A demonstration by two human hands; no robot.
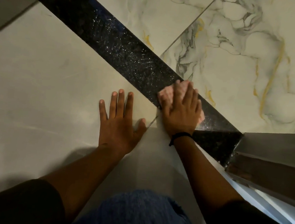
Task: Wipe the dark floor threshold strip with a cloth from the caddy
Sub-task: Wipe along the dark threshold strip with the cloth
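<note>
The dark threshold strip [117, 45] runs diagonally from the upper left to the lower right across the floor, speckled with pale streaks. A pink cloth [166, 94] lies on the strip near its lower right part. My right hand [180, 111] presses flat on top of the cloth, fingers together, a black band at the wrist. My left hand [120, 122] rests flat on the pale tile beside the strip, fingers spread, holding nothing. No caddy is in view.
Marbled white tiles with grey and gold veins [237, 53] lie beyond the strip. A grey door frame [272, 158] stands at the lower right end of the strip, another grey edge [12, 1] at the upper left. My blue-clad knee [137, 214] is at the bottom.
</note>
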